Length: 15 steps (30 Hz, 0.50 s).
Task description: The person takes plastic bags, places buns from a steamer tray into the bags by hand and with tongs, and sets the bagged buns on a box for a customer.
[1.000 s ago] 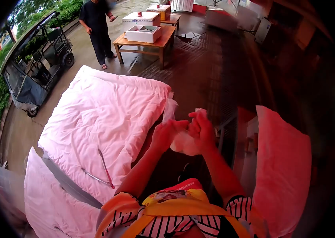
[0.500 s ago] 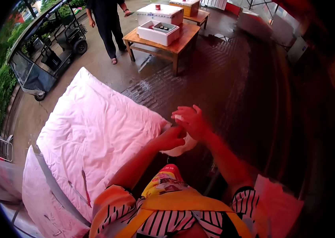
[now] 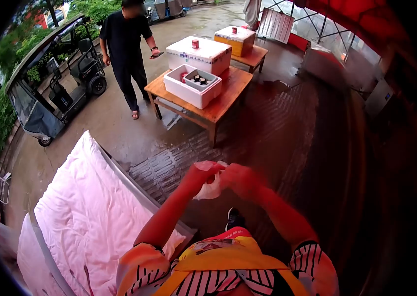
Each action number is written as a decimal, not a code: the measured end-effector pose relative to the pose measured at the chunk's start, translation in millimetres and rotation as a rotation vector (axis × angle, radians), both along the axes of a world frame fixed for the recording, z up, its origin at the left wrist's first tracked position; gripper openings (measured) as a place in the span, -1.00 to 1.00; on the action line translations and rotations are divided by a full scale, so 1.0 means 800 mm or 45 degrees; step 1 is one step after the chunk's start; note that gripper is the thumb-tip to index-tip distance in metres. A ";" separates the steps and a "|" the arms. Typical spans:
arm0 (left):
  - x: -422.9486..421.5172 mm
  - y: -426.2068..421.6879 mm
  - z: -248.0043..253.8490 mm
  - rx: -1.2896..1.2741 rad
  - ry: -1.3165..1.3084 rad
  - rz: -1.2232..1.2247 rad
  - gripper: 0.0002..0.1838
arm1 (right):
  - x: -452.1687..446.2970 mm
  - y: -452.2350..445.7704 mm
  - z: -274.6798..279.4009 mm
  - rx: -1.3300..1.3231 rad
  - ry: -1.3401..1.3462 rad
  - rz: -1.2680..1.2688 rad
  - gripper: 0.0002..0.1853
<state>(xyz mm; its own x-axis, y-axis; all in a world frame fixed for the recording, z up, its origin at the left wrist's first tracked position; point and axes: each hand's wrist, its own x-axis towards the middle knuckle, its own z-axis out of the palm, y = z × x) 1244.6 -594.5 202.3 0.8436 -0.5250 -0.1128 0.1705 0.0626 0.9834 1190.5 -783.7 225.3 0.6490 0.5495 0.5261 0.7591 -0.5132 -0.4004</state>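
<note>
At far left a cart (image 3: 53, 93) stands on the wet ground (image 3: 119, 143). Nearer, a rumpled pink-white quilt (image 3: 90, 202) slopes toward the wearer, with 1 slim tool (image 3: 88, 281) on its lower part. The tool looks loose there, so a tug on the cloth could slide it off. Beyond the quilt, 1 person (image 3: 125, 49) faces a table (image 3: 233, 101), a dark flat thing (image 3: 156, 55) in the hand. On that table are 2 white boxes: an open box (image 3: 188, 92) with small dark-topped items inside, and a closed box (image 3: 181, 52) with 1 red can (image 3: 195, 44) on its lid. A knock to the table could tip the can.

The left hand (image 3: 194, 178) is clamped on a thin, pale bag (image 3: 210, 191), which hangs in the air between the 2 hands, well apart from the table. The right hand (image 3: 242, 180) meets it at the bag's upper edge, its fingers curled in; blur hides whether they pinch the film. Pulling the hands apart too hard could tear it, and a slack or damp grip could drop it onto the wet ground, near the shoe (image 3: 235, 217). Farther right stands a 2nd table (image 3: 258, 56) with a yellow box (image 3: 241, 47).
</note>
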 end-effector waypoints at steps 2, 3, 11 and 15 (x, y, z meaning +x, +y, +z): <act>0.040 -0.017 -0.002 -0.009 -0.034 -0.061 -0.90 | 0.057 -0.021 -0.005 0.448 0.462 -0.065 -0.90; 0.068 -0.029 -0.009 -0.055 -0.132 -0.075 -0.94 | 0.096 -0.034 -0.003 0.659 0.678 -0.084 -0.90; 0.234 -0.063 0.035 0.644 -1.171 0.730 -0.84 | 0.360 -0.045 -0.002 0.679 1.678 0.575 -0.80; 0.320 -0.042 0.040 0.776 -1.261 0.841 -0.84 | 0.466 -0.013 0.004 0.552 1.451 0.499 -0.88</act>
<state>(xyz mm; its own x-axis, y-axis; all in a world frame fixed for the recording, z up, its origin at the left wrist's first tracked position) 1500.3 -628.2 234.1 0.7799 -0.0748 0.6214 -0.5182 -0.6340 0.5740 1563.4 -793.8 228.6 0.6833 0.7293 -0.0347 -0.0518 0.0011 -0.9987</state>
